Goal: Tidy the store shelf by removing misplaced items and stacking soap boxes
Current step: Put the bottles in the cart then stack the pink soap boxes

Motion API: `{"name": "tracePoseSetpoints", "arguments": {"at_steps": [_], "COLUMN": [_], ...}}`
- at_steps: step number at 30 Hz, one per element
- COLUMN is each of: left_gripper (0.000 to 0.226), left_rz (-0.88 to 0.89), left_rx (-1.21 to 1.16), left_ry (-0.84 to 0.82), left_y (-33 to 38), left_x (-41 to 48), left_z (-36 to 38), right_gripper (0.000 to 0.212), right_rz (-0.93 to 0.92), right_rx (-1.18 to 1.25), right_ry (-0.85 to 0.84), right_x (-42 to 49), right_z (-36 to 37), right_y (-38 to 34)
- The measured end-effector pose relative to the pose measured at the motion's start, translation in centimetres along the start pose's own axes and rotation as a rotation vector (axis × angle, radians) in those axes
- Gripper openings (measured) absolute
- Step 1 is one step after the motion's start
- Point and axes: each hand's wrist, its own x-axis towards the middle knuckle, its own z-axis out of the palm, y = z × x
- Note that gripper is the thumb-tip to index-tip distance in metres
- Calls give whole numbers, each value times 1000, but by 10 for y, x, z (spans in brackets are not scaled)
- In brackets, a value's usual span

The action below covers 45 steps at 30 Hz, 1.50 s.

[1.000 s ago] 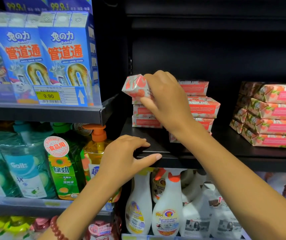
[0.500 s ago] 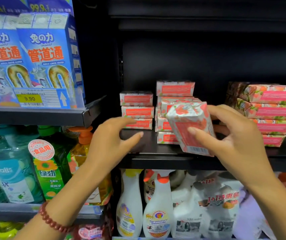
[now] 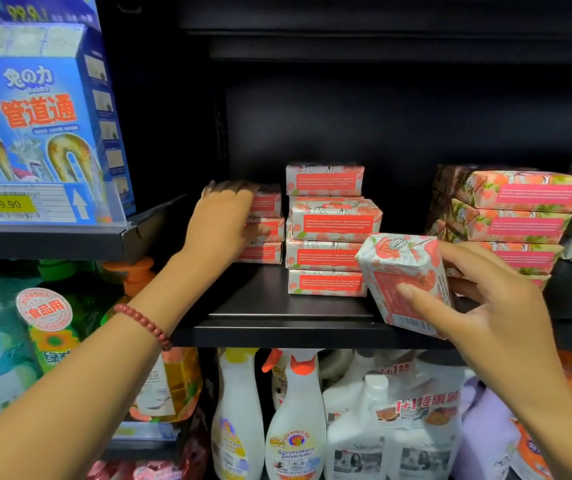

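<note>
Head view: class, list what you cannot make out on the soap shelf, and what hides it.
Head view throughout.
Left stack: left ends covered by left hand.
Right stack: bottom boxes behind held soap box and right hand.
Box print: too small.

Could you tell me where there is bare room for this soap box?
Bare shelf runs in front of the left stack and middle stack. A gap separates middle stack from right stack, behind the held soap box. Left and middle stacks crowd together.

Black store shelf (image 3: 277,332), dark back panel (image 3: 398,116), dim interior.
</note>
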Motion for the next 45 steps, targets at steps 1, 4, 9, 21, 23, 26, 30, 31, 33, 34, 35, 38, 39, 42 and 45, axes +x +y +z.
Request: {"name": "tracePoseSetpoints", "arguments": {"at_steps": [1, 4, 9, 21, 23, 26, 30, 31, 33, 34, 35, 38, 39, 42, 45], "left_gripper": [64, 56, 51, 41, 42, 43, 41, 40, 39, 38, 38, 38, 37, 34, 29], "left_rz": [-8, 5, 111, 91, 136, 209, 288, 307, 343, 356, 366, 413, 433, 490, 516], "left_rx": [-11, 8, 56, -76, -76, -84, -112, -119, -130, -132, -134, -144, -146, -130, -147], "left_ry": [26, 105, 209, 231, 243, 281, 344, 360, 379, 382, 382, 367, 360, 351, 343], "left_y": [1, 1, 1, -3, 1, 8, 17, 19, 25, 28, 31, 40, 44, 55, 66], "left_x": [-2, -7, -30, -114, -117, -122, -126, -126, -126, -125, -124, -121, -120, -115, -110], "left_z": [0, -2, -18, -31, -35, -41, -43, -44, -44, -44, -43, -38, -36, -32, -28], "right_gripper": [35, 37, 38, 37, 35, 35, 46, 47, 46, 46, 45, 43, 42, 39, 33], "right_rz": [5, 4, -31, -329, -397, -487, -519, -513, -506, -500, -491, -461, -454, -425, -330], "right_rx": [8, -6, -49, -459, -550, -641, -572, -565, -577, -582, -582, -587, -596, -576, -470], "right_ry": [2, 13, 56, 108, 84, 31, -47, -49, -60, -66, -68, -70, -72, -8, 75], "right_x": [-1, -2, 1, 83, 96, 105, 102, 102, 104, 105, 105, 106, 105, 95, 72], "right_z": [0, -2, -10, 7, 23, 46, 61, 63, 66, 67, 67, 67, 66, 53, 29], "right_y": [1, 5, 4, -9, -13, -16, -11, -10, -10, -10, -10, -12, -12, -11, -4]}}
